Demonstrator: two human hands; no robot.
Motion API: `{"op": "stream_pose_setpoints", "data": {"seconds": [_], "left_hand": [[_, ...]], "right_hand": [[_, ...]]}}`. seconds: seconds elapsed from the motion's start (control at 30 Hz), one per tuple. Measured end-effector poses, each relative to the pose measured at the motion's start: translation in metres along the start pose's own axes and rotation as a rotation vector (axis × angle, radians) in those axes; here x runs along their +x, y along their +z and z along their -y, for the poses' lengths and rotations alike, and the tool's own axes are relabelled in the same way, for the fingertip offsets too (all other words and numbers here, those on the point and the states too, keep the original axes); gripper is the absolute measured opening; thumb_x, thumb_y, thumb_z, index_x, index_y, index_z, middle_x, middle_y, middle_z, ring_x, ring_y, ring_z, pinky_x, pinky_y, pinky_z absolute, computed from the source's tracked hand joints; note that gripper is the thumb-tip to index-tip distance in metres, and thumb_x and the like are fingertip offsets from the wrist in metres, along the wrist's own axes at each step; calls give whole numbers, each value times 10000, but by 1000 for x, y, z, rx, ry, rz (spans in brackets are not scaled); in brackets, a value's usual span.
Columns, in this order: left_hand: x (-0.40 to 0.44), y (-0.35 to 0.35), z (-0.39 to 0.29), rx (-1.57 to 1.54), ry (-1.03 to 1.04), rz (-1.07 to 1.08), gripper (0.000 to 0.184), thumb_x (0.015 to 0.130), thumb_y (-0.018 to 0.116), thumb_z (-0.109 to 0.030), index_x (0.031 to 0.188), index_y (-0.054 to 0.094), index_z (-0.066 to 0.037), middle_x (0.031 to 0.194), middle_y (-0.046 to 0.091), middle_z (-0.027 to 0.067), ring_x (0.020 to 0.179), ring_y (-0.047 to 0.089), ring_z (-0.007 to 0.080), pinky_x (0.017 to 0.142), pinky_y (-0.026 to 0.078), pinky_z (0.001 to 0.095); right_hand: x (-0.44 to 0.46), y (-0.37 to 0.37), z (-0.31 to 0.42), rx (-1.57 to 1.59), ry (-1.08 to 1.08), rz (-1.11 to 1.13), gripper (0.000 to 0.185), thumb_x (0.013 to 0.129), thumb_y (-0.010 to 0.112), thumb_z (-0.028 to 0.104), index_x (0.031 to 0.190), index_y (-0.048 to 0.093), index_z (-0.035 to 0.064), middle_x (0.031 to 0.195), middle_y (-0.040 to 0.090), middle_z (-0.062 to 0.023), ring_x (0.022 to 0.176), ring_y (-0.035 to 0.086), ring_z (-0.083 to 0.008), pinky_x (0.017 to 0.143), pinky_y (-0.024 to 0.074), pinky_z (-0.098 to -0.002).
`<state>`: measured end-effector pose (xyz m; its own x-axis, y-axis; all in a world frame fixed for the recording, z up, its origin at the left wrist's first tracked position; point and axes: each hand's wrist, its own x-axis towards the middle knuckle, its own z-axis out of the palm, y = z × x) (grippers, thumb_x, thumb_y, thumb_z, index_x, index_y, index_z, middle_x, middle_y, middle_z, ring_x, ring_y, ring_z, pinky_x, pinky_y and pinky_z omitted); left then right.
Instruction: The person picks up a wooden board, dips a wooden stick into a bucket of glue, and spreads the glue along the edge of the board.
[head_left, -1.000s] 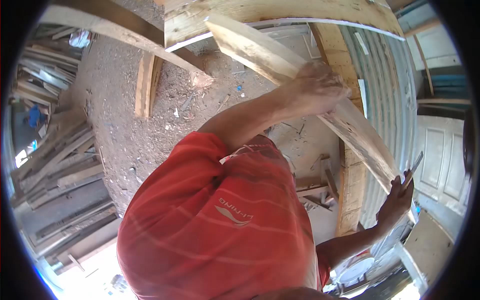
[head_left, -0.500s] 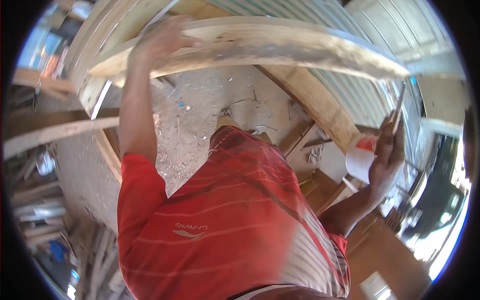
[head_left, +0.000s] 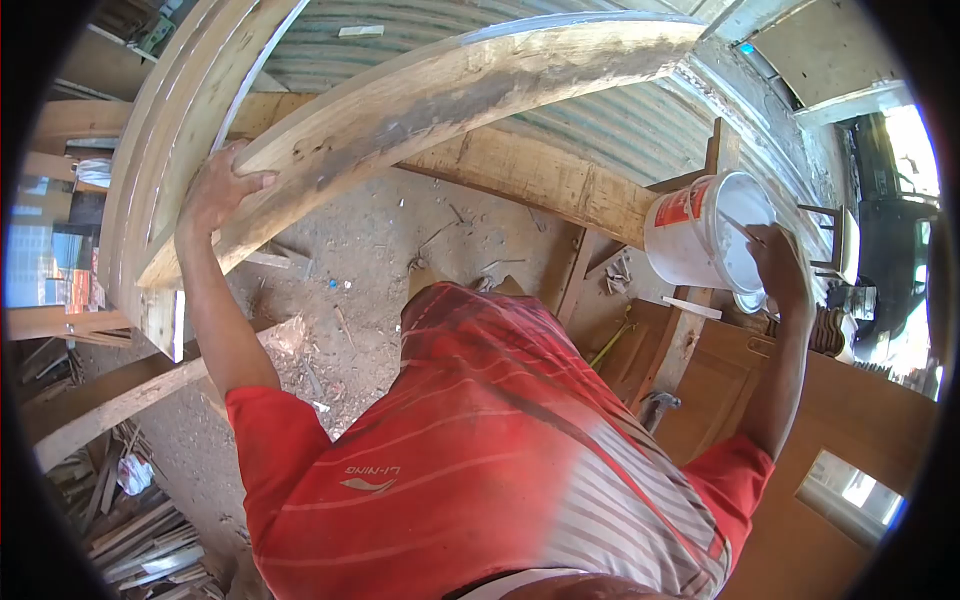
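Dusty floor [head_left: 385,235] — scattered debris [head_left: 320,407], wood strips [head_left: 150,550].

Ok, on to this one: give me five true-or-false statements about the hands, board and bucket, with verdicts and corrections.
1. The left hand is on the board, near one end. True.
2. The right hand holds a thin tool at the mouth of the bucket. True.
3. Both hands are on the board. False: only the left hand is; the right is at the bucket.
4. A lid closes the bucket. False: its mouth is open.
5. The bucket is white with a red label. True.
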<state>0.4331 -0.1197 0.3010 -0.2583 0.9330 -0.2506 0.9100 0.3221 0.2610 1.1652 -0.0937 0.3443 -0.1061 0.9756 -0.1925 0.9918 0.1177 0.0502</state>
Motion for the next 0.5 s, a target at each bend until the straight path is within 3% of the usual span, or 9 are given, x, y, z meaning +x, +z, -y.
{"op": "stream_pose_setpoints", "data": {"seconds": [0.13, 0.27, 0.37, 0.5], "left_hand": [[-17, -10, -28, -66, -67, -8, 893, 757, 906, -413, 1445, 571, 48, 1428, 609, 275, 1340, 582, 367, 1153, 424, 433], [-6, -4, -8, -64, -1, -47, 859, 763, 909, -356, 1439, 573, 53, 1419, 612, 275, 1318, 595, 370, 1133, 441, 433], [5, -3, 0, -36, 29, -49, 845, 763, 908, -344, 1432, 579, 53, 1412, 616, 272, 1307, 602, 370, 1124, 448, 433], [6, -3, -1, -84, 91, -58, 800, 747, 909, -338, 1375, 618, 62, 1312, 679, 262, 1224, 651, 360, 1079, 481, 429]], "right_hand": [[57, 70, -51, 145, -126, 96, 281, 893, 611, 39, 1124, 756, -26, 1110, 725, -265, 1062, 683, -435, 975, 515, -499], [87, 96, -44, 76, -111, 197, 285, 877, 551, 27, 1070, 754, -24, 1147, 717, -278, 1085, 673, -448, 1016, 493, -510], [92, 112, -53, -85, -282, 174, 337, 813, 567, -24, 1056, 792, 38, 1060, 746, -232, 1042, 718, -372, 912, 555, -470], [85, 93, -41, -104, -321, 306, 255, 794, 590, 7, 961, 783, 9, 1005, 746, -237, 979, 724, -387, 881, 560, -480]]}}
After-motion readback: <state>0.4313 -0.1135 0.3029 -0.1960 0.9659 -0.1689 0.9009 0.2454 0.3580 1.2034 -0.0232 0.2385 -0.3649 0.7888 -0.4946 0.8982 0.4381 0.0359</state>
